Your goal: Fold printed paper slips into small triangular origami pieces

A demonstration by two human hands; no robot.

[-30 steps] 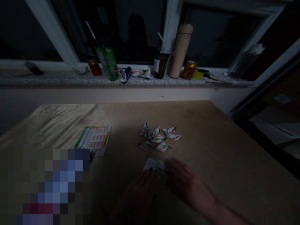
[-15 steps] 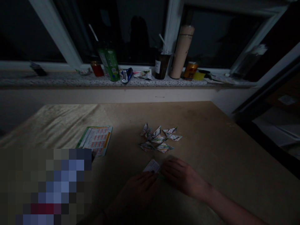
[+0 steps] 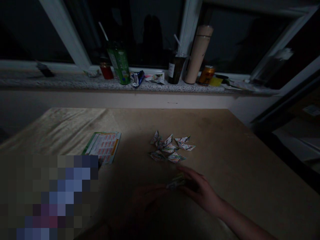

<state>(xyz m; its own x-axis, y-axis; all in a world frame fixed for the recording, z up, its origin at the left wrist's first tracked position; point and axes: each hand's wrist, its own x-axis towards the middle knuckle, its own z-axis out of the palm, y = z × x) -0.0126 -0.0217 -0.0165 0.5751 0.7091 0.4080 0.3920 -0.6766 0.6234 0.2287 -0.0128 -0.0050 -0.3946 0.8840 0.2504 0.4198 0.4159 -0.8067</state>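
The scene is very dark. A small folded printed paper piece (image 3: 176,182) lies low on the brown table (image 3: 225,140), pinched between the fingers of both hands. My right hand (image 3: 198,190) comes in from the lower right with its fingers closed on the paper's right side. My left hand (image 3: 147,200) lies in deep shadow just left of it, its fingertips on the paper's left edge. Just beyond, a pile of several folded paper shapes (image 3: 171,148) rests on the table.
A printed flyer sheet (image 3: 105,146) lies at the left, next to a blurred patch. On the stone windowsill (image 3: 75,81) stand a green carton (image 3: 119,65), a red jar (image 3: 106,70), a dark cup with a straw (image 3: 175,68), a tall beige tumbler (image 3: 197,55) and an orange can (image 3: 207,75).
The paper piece stood flatter and wider between my hands; now it is folded smaller, and my right hand's fingers have curled closed over it. The view has shifted slightly.
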